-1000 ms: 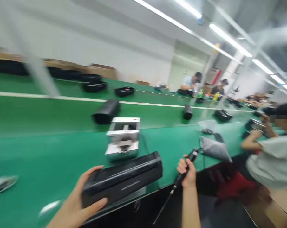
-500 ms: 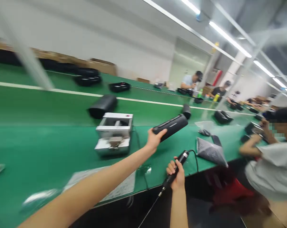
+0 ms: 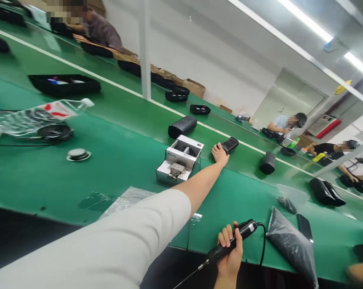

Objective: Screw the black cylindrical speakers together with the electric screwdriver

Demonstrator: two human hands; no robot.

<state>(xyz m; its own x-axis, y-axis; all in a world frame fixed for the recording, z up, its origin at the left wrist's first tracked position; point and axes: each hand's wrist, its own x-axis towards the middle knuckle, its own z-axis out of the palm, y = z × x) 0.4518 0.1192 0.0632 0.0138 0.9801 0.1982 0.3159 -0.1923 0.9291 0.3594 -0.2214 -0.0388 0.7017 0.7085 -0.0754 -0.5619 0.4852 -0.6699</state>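
My left hand stretches far forward, its fingers round one end of a black rounded housing that looks like a speaker casing. The housing is low over the dark green strip or lying on it; I cannot tell which. In my right hand, near the table's front edge, is an electric screwdriver, its long thin bit pointing down to the left and its cable leaving the upper end. A white screw feeder sits just left of my left hand. Behind it lies another black housing.
Black housings stand along the strip. A clear bag of dark parts lies on the right, a plastic bottle and a stack of white discs on the left. A metal post rises behind. Co-workers sit across the bench.
My left hand has carried the black housing forward, away from me, onto or over the dark green strip. The view has swung left. My right hand still grips the screwdriver.
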